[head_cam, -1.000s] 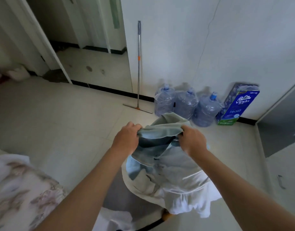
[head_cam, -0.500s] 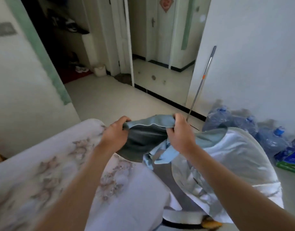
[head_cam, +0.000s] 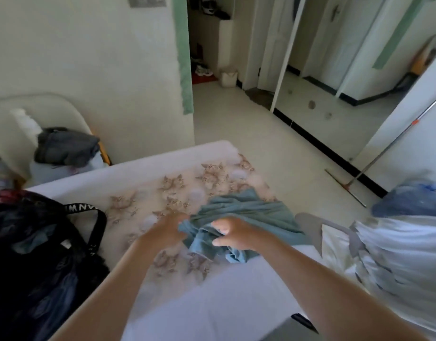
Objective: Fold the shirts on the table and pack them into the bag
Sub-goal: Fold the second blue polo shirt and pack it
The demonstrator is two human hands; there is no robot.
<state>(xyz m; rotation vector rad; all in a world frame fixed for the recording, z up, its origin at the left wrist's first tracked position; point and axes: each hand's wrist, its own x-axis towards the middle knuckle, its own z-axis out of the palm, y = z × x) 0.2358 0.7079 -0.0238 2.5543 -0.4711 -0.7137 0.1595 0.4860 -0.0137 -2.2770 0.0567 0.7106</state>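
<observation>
At my near left a black bag (head_cam: 39, 254) stands open on the floral-clothed table (head_cam: 199, 303). My right hand (head_cam: 234, 233) curls its fingers into a crumpled teal shirt (head_cam: 251, 212) lying on the table ahead of me. My left hand (head_cam: 167, 230), blurred, touches the shirt's left edge; I cannot tell its grip. White garments (head_cam: 396, 254) are heaped to the right. Beyond, dark clothes (head_cam: 64, 148) sit on a chair (head_cam: 52, 107), and a squeegee (head_cam: 345, 187) leans against the wall.

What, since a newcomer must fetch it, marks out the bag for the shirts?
Find the table with the flowered cloth. On its left end sits the bag, bulky and black. Its black strap with white lettering sets it apart from the teal shirt lying to its right.
</observation>
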